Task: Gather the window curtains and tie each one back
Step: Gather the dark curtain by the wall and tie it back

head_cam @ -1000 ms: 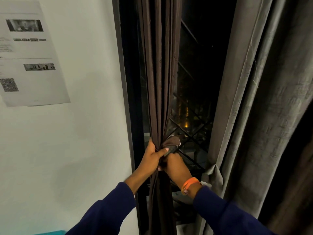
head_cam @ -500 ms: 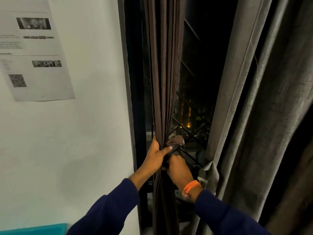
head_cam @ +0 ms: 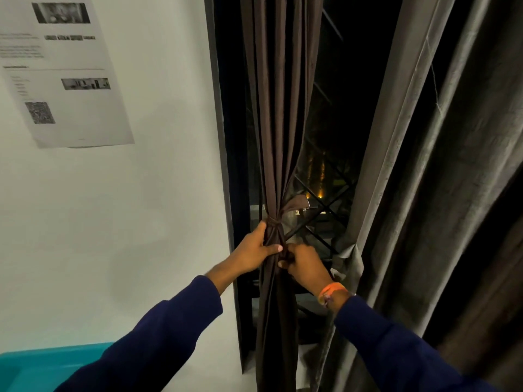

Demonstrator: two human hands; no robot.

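Now left hand (head_cam: 256,250) grips gathered brown curtain (head_cam: 280,108); right hand (head_cam: 304,261) pinches its tie (head_cam: 276,224); wall notice (head_cam: 65,69) print blurred, unreadable.

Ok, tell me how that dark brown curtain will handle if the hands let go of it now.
The dark brown curtain looks soft and floppy: it hangs in long loose folds and cinches narrow where the left hand and right hand grip it. It would probably spread out again unless the band round it holds. It seems light, since fingers alone bunch it.
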